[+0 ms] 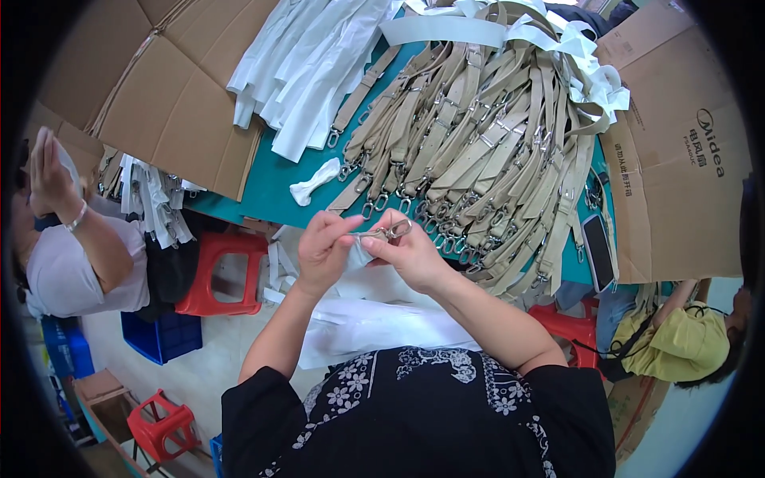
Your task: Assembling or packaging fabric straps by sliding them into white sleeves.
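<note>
In front of my chest, my right hand (410, 256) grips the end of a beige strap whose metal snap hook (398, 229) sticks out above the fingers. My left hand (325, 251) is beside it, thumb and fingers closing on a white wrapping (358, 255) that hangs below the strap end. Most of this strap is hidden by the hands and the wrapping. Just beyond them, a large heap of beige straps (478, 135) with metal hooks and buckles covers the green table (275, 187). A twisted piece of white material (315, 182) lies left of the heap.
Long white sheets (311, 72) lie at the far left of the table. Cardboard boxes (179, 103) flank it, another (677, 151) at right. A phone (598, 251) rests on the right edge. Red stools (223, 275) and people (88, 263) are on both sides.
</note>
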Demonstrator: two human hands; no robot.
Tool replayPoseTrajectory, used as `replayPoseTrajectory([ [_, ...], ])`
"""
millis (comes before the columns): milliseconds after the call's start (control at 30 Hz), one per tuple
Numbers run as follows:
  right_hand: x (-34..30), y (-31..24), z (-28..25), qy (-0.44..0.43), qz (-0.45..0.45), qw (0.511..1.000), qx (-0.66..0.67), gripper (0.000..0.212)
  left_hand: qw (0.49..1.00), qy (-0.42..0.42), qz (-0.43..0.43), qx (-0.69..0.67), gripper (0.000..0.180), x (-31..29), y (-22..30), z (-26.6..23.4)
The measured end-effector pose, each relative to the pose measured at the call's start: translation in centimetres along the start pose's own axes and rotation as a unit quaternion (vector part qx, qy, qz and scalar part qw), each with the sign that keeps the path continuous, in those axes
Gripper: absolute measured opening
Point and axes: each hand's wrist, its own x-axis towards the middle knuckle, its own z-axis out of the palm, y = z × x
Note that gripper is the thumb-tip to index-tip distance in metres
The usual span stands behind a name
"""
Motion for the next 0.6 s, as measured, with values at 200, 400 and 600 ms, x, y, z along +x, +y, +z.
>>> replayPoseTrajectory([
  [200, -0.4, -1.6, -0.8, 0.031, 0.016, 0.999, 0.0, 0.017, 0.972, -0.036, -0.193, -0.131, 0.047, -2.0, -1.1, -1.8],
  [400, -5.9, -6.6, -1.4, 0.047, -0.082, 0.995, 0.025, 0.017, 0.828, -0.432, -0.357, 0.013, 0.056, -4.2, -5.3, -6.5],
  [600, -21.4, -8.6, -14.6, 0.301, -0.253, 0.919, 0.028, 0.033, 0.813, -0.48, -0.322, 0.077, 0.036, -3.5, -1.0, -12.1],
])
